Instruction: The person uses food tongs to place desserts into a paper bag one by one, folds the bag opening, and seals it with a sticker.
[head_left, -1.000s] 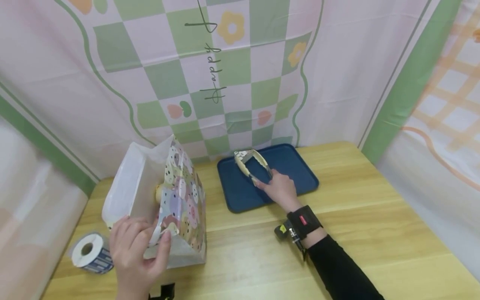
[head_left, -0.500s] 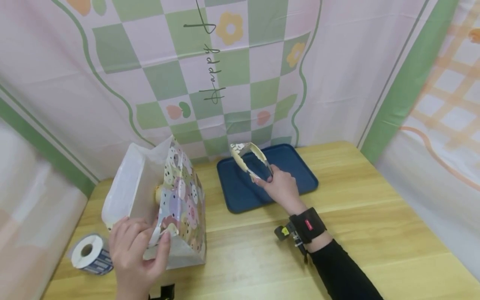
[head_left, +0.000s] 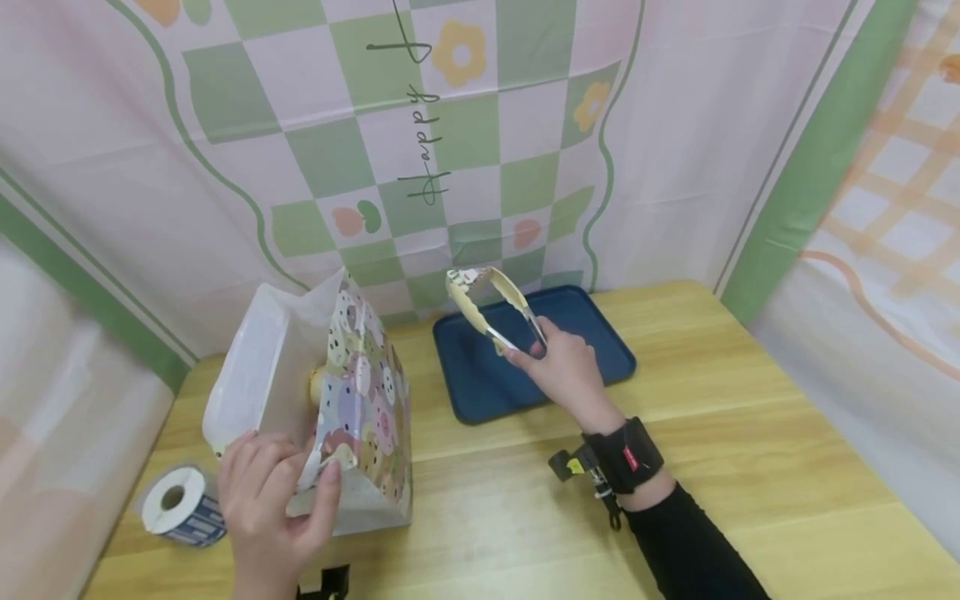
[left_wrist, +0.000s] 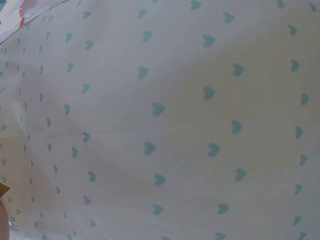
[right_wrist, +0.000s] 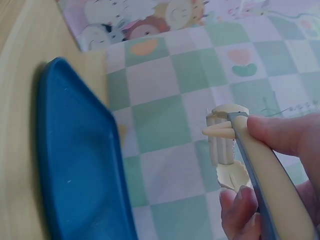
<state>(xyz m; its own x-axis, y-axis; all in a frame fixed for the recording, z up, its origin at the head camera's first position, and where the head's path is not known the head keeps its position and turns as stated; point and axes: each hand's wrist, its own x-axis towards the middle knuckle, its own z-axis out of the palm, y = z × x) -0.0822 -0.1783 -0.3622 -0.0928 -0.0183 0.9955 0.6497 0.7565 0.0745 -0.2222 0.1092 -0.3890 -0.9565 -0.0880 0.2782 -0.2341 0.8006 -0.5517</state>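
Observation:
My right hand grips a pair of cream-and-steel tongs, raised over the dark blue tray. Their arms bow apart and run towards a pale, patterned far end. In the right wrist view the thumb lies on one cream arm of the tongs, with fingers curled beneath. My left hand pinches the near rim of an upright paper bag printed with cartoon animals. Inside the open bag a tan, rounded item partly shows; its kind is unclear. A pale surface with teal hearts fills the left wrist view.
A roll of labels stands left of the bag, near my left hand. Everything rests on a wooden table. A checked, printed cloth hangs behind the tray and bag.
My right hand has lifted the tongs off the tray, their far end rising and shifting slightly left. The arms of the tongs have spread somewhat. My left hand and the bag keep their place.

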